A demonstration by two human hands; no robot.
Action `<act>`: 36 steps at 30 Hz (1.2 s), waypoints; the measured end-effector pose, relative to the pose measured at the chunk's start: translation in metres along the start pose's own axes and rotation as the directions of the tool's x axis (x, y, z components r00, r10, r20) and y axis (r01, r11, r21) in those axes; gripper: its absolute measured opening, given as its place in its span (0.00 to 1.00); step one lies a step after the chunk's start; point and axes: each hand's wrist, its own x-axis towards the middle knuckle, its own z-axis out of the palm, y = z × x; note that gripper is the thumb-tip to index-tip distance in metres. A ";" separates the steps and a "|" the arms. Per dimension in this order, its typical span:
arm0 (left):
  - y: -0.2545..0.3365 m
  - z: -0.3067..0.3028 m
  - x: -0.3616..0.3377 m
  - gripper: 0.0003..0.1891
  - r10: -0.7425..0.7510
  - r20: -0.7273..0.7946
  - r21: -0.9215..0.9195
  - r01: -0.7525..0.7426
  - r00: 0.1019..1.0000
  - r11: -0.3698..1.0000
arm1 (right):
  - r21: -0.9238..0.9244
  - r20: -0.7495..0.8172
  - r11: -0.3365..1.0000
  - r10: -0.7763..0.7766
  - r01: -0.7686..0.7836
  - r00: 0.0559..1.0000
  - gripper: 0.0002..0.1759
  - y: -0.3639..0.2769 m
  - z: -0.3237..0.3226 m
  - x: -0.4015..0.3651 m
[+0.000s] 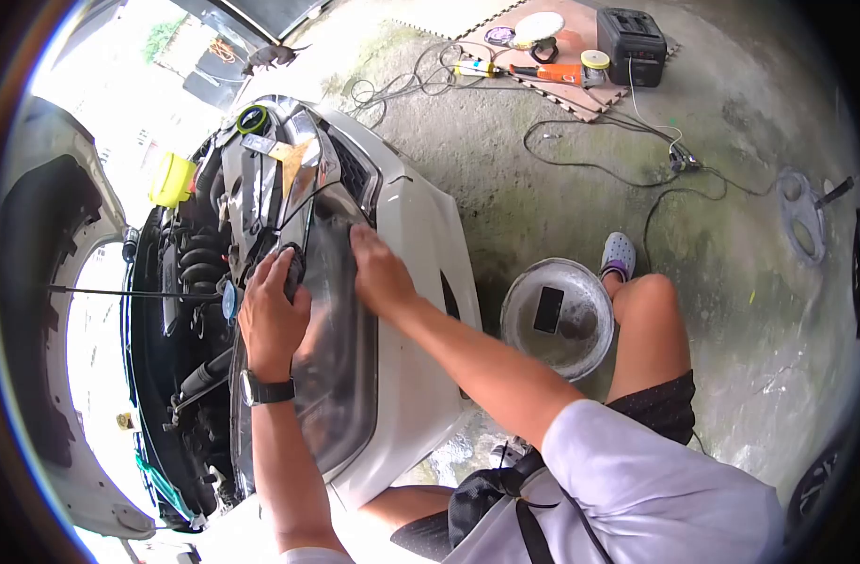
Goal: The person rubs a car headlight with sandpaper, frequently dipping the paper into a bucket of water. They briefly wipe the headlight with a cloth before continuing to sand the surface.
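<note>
left hand [270, 324] is closing around perhaps a dark pad [295, 267] at the headlight's [340, 376] twelve; right hand [381, 274] is resting open at one; the lens is looking smeary, unfinished.

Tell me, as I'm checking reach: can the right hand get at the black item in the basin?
Probably yes: from the right hand at the headlight, nothing visible blocks the way to the black item.

Before the person, the headlight [340, 385] sits in the car [425, 254], with the engine bay [199, 268] to its left. To its right, a phone [548, 310] lies in a basin [594, 343] on the floor [721, 310]. Farther ahead, a polisher [554, 72] lies left of a power station [630, 47] on a mat [576, 30].
</note>
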 end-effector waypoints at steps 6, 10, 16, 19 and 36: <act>-0.002 0.000 0.004 0.28 -0.001 -0.020 0.002 0.001 1.000 1.000 | -0.031 -0.070 1.000 -0.006 0.004 0.998 0.32 -0.014 0.002 -0.028; 0.000 -0.001 0.004 0.28 0.003 -0.020 -0.017 -0.003 1.000 1.000 | -0.078 -0.121 0.991 -0.114 0.105 0.986 0.31 0.003 0.007 -0.018; -0.002 0.000 0.006 0.28 0.014 -0.039 -0.019 -0.014 0.999 1.000 | -0.079 -0.074 0.997 -0.027 0.021 0.997 0.33 -0.016 0.003 -0.037; -0.001 -0.001 0.005 0.28 -0.011 -0.012 0.007 0.011 1.000 1.000 | -0.129 -0.027 0.984 -0.129 0.124 0.991 0.34 -0.004 0.006 -0.046; -0.003 0.001 0.003 0.28 0.020 -0.044 -0.007 -0.021 0.999 1.000 | -0.066 -0.025 0.997 -0.043 0.041 0.999 0.34 -0.013 0.000 -0.043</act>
